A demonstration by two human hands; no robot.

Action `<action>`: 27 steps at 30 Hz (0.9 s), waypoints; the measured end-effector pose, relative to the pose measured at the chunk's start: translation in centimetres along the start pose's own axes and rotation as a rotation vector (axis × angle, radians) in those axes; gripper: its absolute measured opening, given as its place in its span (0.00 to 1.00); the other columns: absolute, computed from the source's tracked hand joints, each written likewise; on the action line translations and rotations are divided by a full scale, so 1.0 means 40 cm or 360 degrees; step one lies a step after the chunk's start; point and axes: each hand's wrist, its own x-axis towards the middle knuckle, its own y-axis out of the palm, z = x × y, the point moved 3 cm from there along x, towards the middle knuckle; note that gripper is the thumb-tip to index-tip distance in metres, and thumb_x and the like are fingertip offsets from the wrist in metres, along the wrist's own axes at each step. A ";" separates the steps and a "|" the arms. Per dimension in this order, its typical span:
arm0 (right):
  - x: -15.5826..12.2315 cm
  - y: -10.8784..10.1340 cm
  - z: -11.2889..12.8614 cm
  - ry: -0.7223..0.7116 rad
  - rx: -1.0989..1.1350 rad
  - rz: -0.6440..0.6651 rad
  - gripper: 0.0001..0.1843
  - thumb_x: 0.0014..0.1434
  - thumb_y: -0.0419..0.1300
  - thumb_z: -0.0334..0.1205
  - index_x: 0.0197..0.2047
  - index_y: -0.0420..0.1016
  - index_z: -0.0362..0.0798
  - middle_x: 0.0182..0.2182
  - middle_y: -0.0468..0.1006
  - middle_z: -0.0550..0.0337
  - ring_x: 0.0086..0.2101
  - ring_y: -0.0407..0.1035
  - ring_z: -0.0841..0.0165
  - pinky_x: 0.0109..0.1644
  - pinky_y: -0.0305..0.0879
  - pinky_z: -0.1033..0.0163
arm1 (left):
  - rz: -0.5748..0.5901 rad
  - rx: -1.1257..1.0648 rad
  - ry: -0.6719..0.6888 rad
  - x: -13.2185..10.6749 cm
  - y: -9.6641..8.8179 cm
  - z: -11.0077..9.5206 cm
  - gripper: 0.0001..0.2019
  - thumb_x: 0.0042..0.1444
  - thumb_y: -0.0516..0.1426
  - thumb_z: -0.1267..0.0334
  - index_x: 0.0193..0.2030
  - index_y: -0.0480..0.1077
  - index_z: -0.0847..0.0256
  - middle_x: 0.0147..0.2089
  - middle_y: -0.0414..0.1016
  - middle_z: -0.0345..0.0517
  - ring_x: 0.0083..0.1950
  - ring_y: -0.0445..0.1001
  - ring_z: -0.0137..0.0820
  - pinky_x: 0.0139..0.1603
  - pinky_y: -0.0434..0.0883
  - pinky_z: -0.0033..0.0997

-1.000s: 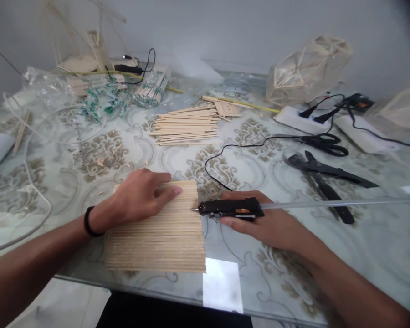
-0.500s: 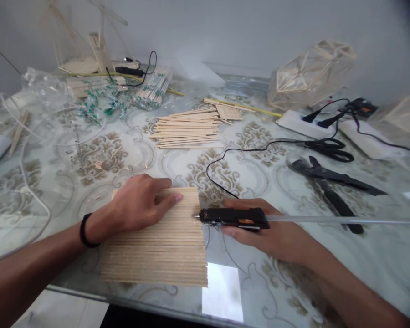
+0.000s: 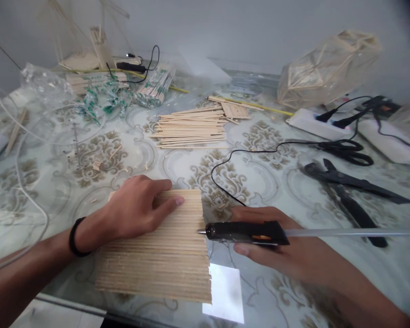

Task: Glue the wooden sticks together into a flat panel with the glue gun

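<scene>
A flat panel of thin wooden sticks (image 3: 157, 269), laid side by side, rests on the patterned table near its front edge. Across its upper left part lies my left hand (image 3: 133, 207), fingers and thumb stretched out, pressing it from above; a black band circles that wrist. My right hand (image 3: 269, 228) grips a black hot glue gun (image 3: 246, 232) with a clear glue stick (image 3: 348, 232) coming out of its back. The metal nozzle points left, over the panel's right edge; whether it touches the sticks I cannot tell.
Loose sticks (image 3: 191, 130) lie beyond the panel. Scissors (image 3: 345, 150) and black pliers (image 3: 348, 191) are at the right, near a white power strip (image 3: 317, 125). A thin black cable (image 3: 222, 157) crosses the table. Behind stand stick packs (image 3: 155, 86) and a stick-framed structure (image 3: 328, 68).
My right hand has drawn the glue gun towards me, its nozzle moving down along the panel's right edge. My left hand stays on the panel. The view has shifted slightly.
</scene>
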 end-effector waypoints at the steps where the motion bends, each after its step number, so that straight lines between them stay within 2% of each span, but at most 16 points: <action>1: -0.004 -0.003 -0.003 -0.0016 -0.0012 -0.0023 0.11 0.62 0.64 0.48 0.30 0.77 0.55 0.25 0.76 0.61 0.26 0.73 0.62 0.30 0.72 0.58 | 0.0001 -0.0002 -0.0001 -0.001 -0.001 0.000 0.24 0.65 0.48 0.43 0.26 0.57 0.58 0.21 0.57 0.37 0.24 0.56 0.28 0.31 0.49 0.35; 6: -0.024 -0.004 -0.020 -0.0050 -0.0095 -0.0146 0.09 0.63 0.64 0.50 0.35 0.81 0.56 0.29 0.81 0.60 0.29 0.77 0.59 0.30 0.74 0.58 | 0.0004 0.0014 -0.0026 -0.001 -0.003 0.001 0.24 0.65 0.48 0.42 0.26 0.57 0.58 0.22 0.58 0.37 0.24 0.56 0.29 0.31 0.48 0.35; 11: -0.013 0.005 -0.001 -0.0100 -0.0079 -0.0074 0.11 0.64 0.63 0.48 0.30 0.77 0.55 0.24 0.76 0.64 0.23 0.72 0.64 0.26 0.69 0.61 | 0.0030 0.0073 -0.0055 -0.001 0.001 0.000 0.24 0.66 0.47 0.42 0.27 0.57 0.58 0.22 0.57 0.37 0.25 0.55 0.29 0.31 0.48 0.35; 15: -0.003 0.008 0.011 -0.0104 -0.0076 -0.0085 0.12 0.64 0.63 0.47 0.29 0.76 0.55 0.23 0.75 0.64 0.23 0.72 0.64 0.26 0.69 0.61 | 0.0035 0.0114 -0.0035 -0.003 0.006 -0.004 0.24 0.66 0.47 0.42 0.27 0.57 0.58 0.21 0.57 0.37 0.24 0.55 0.29 0.32 0.48 0.36; 27: -0.004 0.017 0.012 -0.0019 -0.0201 -0.0233 0.12 0.63 0.63 0.45 0.28 0.75 0.57 0.22 0.74 0.65 0.22 0.72 0.64 0.27 0.71 0.60 | 0.0020 0.0202 0.0010 -0.003 0.015 -0.007 0.23 0.67 0.46 0.42 0.28 0.58 0.58 0.23 0.62 0.40 0.26 0.59 0.31 0.32 0.49 0.36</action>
